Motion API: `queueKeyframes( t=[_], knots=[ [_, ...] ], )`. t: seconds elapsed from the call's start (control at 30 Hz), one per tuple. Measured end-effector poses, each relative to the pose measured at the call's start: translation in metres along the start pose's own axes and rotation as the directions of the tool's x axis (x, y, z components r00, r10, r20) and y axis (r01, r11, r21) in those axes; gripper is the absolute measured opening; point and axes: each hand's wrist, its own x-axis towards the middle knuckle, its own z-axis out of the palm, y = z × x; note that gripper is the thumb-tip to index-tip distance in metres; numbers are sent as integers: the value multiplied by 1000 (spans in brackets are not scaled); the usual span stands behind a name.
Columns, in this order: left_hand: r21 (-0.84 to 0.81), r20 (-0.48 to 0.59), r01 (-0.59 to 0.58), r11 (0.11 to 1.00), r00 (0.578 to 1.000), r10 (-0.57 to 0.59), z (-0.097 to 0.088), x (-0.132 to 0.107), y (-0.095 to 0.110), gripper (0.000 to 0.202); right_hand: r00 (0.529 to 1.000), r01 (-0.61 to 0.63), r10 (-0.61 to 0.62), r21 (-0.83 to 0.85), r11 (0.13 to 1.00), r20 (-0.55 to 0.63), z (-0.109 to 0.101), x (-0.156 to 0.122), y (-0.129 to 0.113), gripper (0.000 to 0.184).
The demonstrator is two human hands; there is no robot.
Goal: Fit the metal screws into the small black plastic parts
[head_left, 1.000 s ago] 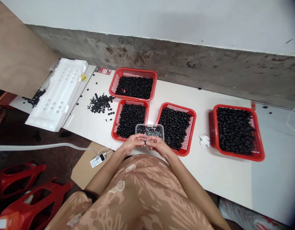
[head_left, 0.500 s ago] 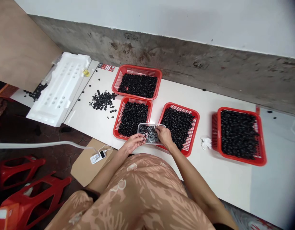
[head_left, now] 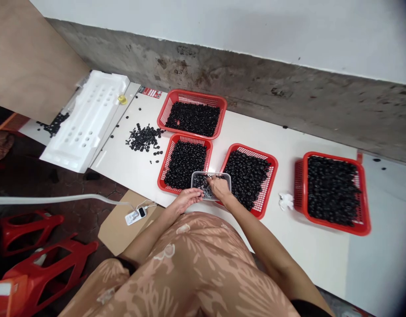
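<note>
A clear plastic tub [head_left: 192, 182] sits on the white worktop [head_left: 308, 253], right in front of the person, holding a jumble of small black and silvery pieces [head_left: 199, 179]. The right hand [head_left: 220, 188] comes in over the tub's right side, with its fingers bent down among the pieces. Those fingers are drawn narrow, but I cannot tell whether a piece is pinched between them. The left hand [head_left: 188, 199] is at the tub's near left corner, palm partly turned up, thumb and fingers close together at the tips; whether they hold anything is too small to make out.

Just left of the tub and slightly beyond it stands a red basket [head_left: 165, 160] full of black round pieces, and just to the tub's right is a second basket [head_left: 266, 189] filled much the same way. Straight beyond the tub is a third basket [head_left: 199, 97] of smaller black parts. Well to the right of the tub is a fourth basket [head_left: 299, 185], heaped with black pieces, and between that one and the tub lies a crumpled white scrap [head_left: 286, 201].

Left of the tub a loose heap of black parts [head_left: 144, 137] spreads out, with a white foam slab [head_left: 85, 119] farther left. Nearer the person than the tub, and to its left, a white device [head_left: 136, 215] with cables lies on brown cardboard [head_left: 115, 224].
</note>
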Motion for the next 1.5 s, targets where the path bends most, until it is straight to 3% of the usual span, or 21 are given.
queueKeyframes(
  t=[0.23, 0.33, 0.43, 0.53, 0.67, 0.8, 0.93, 1.0, 1.07, 1.3, 1.5],
  knots=[
    [-7, -19, 6, 1000, 1000, -6, 4, -1, 2, 30, 999, 15, -11, 73, 997, -51, -3, 0, 4, 27],
    [-31, -17, 3, 1000, 1000, -4, 4, -1, 4, 31, 983, 76, -38, 207, 975, -181, -5, -14, 5, 23],
    [-11, 2, -44, 999, 999, 44, 7, 1, 8, 34, 892, 293, -85, 425, 857, -444, -10, -34, 1, 20],
    [76, 7, -117, 990, 993, 117, 15, 4, 12, 37, 814, 400, -148, 357, 844, -562, -19, -53, -5, 20],
    [224, -19, -166, 960, 985, 174, 26, 9, 15, 39, 787, 368, -238, 123, 922, -569, -28, -67, -8, 22],
    [273, 4, -184, 944, 982, 191, 31, 8, 17, 39, 766, 388, -218, 164, 907, -605, -29, -71, -7, 22],
    [199, 33, -169, 965, 986, 166, 31, 1, 22, 35, 753, 477, -82, 455, 752, -653, -28, -71, -9, 18],
    [122, 52, -151, 981, 988, 146, 31, -3, 24, 33, 767, 496, -18, 576, 649, -641, -28, -71, -12, 16],
    [75, 76, -144, 987, 987, 138, 32, -6, 25, 32, 780, 497, 3, 623, 604, -625, -30, -72, -14, 16],
    [152, 73, -169, 974, 984, 160, 33, -9, 24, 32, 769, 484, -68, 509, 712, -636, -30, -79, -18, 19],
    [133, 88, -156, 979, 985, 145, 29, -5, 17, 30, 768, 471, -76, 481, 740, -636, -29, -82, -20, 20]
  ],
)
